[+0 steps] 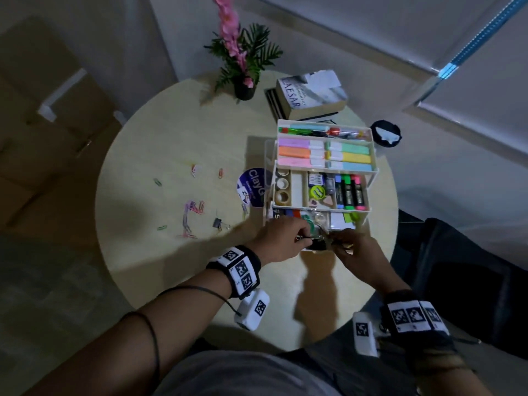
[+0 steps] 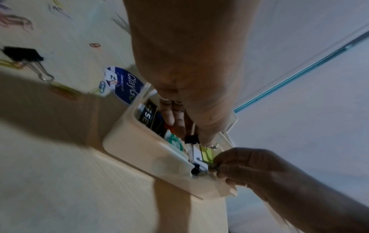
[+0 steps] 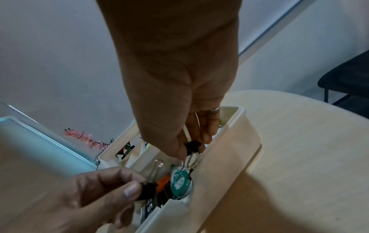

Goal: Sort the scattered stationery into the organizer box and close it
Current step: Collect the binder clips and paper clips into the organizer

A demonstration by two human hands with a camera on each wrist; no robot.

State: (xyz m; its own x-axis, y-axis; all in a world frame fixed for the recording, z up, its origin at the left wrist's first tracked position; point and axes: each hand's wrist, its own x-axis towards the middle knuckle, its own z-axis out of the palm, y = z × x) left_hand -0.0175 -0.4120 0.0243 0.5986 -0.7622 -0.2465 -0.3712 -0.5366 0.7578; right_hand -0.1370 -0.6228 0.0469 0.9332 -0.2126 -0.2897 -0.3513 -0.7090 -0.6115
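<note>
The white tiered organizer box [image 1: 325, 166] stands open on the round table, its upper tiers filled with highlighters and tape rolls. Both hands reach into its bottom tier [image 2: 139, 145]. My left hand [image 1: 301, 238] pinches a black binder clip [image 3: 147, 190] over the tray's left part. Beside it, my right hand [image 1: 337, 242] pinches a second black binder clip [image 3: 192, 146] just above a green tape dispenser [image 3: 180, 179]. Another black binder clip [image 1: 220, 223] and several coloured paper clips [image 1: 191, 212] lie scattered on the table to the left.
A round blue sticker [image 1: 253, 187] lies left of the box. Stacked books [image 1: 311, 92] and a potted plant with pink flowers [image 1: 243, 67] stand behind it. A black cup [image 1: 387, 132] sits at the far right edge. A dark chair [image 1: 457, 267] is right of the table.
</note>
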